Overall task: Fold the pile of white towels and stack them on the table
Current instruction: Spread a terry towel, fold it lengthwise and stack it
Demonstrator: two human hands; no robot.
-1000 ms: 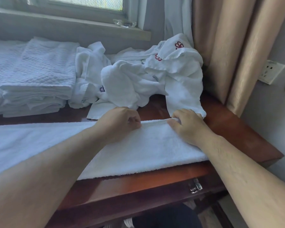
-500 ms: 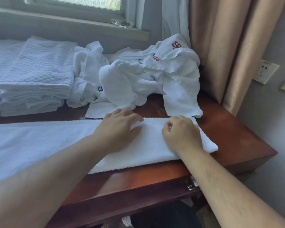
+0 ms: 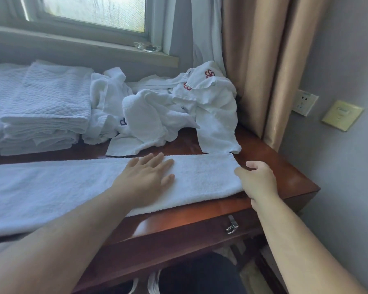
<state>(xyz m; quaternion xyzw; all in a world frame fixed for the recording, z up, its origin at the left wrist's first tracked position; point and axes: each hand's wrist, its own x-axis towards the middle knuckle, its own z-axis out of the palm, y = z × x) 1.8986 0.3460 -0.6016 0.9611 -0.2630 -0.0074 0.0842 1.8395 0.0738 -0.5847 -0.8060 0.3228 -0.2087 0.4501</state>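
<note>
A long white towel, folded lengthwise into a narrow strip, lies across the front of the wooden table. My left hand presses flat on its middle with fingers spread. At the strip's right end my right hand touches the edge, fingers loosely bent, thumb on the towel. Behind the strip lies a crumpled pile of white towels with red and blue embroidery. A stack of folded white towels stands at the back left.
A window sill with a glass ashtray runs behind the table. Beige curtains hang at the right, beside a wall with a socket. A drawer handle sits below the table's front edge.
My left hand has uncurled and now lies flat on the towel. My right hand slid from on top of the strip to its right end. The towel's far edge now lies straight.
</note>
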